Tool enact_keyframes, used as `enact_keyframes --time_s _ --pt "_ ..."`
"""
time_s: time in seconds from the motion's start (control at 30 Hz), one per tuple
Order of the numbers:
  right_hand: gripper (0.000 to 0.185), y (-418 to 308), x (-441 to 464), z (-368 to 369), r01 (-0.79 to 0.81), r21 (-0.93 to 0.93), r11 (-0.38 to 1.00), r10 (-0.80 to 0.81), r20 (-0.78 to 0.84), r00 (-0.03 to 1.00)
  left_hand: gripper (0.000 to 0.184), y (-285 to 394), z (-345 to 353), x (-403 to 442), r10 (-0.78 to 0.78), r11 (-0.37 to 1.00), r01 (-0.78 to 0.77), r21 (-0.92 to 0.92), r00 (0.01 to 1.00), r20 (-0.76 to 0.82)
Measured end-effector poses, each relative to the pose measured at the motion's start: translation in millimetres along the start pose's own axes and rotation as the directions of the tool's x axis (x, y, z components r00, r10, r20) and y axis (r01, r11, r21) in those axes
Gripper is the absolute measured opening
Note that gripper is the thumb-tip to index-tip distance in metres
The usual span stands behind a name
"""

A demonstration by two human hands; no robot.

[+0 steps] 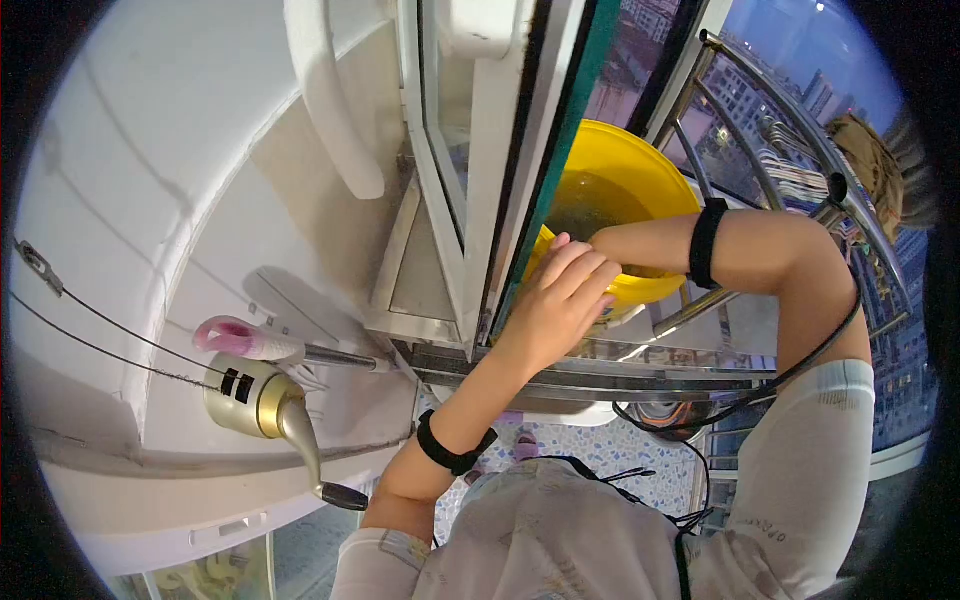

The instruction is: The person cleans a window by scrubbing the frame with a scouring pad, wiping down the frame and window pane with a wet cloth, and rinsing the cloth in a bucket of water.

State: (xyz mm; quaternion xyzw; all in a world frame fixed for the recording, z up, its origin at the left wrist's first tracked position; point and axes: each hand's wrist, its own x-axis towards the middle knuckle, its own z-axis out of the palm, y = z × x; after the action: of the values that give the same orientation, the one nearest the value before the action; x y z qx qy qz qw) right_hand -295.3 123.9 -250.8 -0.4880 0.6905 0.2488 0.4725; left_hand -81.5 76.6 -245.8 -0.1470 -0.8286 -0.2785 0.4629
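A yellow bucket (630, 150) with murky water in it stands beyond the window track, beside the metal railing. My left hand (568, 295) rests at the bucket's near left rim, close to the edge of the window frame, its fingers bent over and their tips partly hidden. My right forearm reaches across the bucket from the right, and my right hand is hidden behind my left hand and the rim. What either hand holds, if anything, does not show. Black straps are around both forearms.
White window frames (490, 150) rise just left of my left hand. A hand crank (260, 400) and a pink-and-white handled pole (250, 338) are at the left. The metal railing (770, 180) has hangers beside it. A black cable hangs by my right arm.
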Motion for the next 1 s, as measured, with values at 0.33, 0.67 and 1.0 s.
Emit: enact_keyframes --time_s 0.33,0.67,1.0 --pt "0.044 -51 -89 -47 -0.174 -0.498 0.85 0.183 -0.032 0.983 0.034 9 -6 5 -0.038 0.998 0.035 0.049 0.997 0.061" --pt "0.032 -23 -205 -55 0.101 -0.451 0.887 -0.387 -0.605 0.696 0.029 15 -12 9 -0.019 0.98 0.006 0.199 0.998 0.064" --pt "0.019 -31 -261 -24 0.41 0.149 0.9 -0.006 -0.936 0.353 0.072 -23 13 70 -0.262 0.964 0.262 0.039 0.965 -0.015"
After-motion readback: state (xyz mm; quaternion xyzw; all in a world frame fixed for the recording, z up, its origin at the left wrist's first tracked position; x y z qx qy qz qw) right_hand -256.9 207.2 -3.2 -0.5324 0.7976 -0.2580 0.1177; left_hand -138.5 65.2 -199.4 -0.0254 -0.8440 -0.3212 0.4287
